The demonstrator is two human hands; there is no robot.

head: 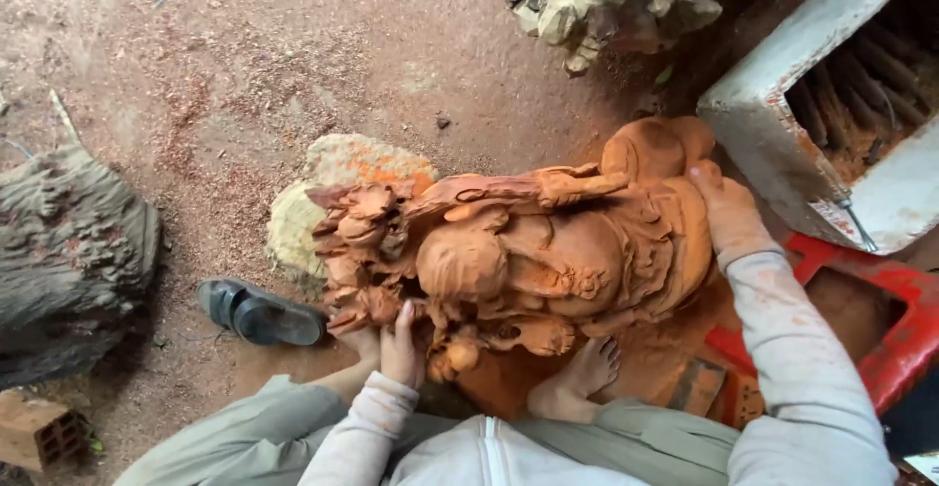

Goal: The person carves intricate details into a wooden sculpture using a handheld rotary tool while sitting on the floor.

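**Two hands steady a reddish wood carving on a dusty floor**

The carved wooden figure (pixel 528 251) lies on its side at centre, resting partly on a pale stone (pixel 333 178) to its left. The left hand (pixel 401 349) presses flat against the carving's near edge, grip wide, fingers extended, holding nothing. The right hand (pixel 726 207), coated in red dust, lies over the carving's right end, fingers curved on the surface rather than closed around it. A bare foot (pixel 587 374) sits just beside the near edge, and a dark sandal (pixel 259 312) lies near left. Room is tight at right: a white box (pixel 782 124) and a red plastic crate (pixel 905 315) stand close. The earth floor (pixel 245 66), strewn with reddish sawdust, lies open far left.
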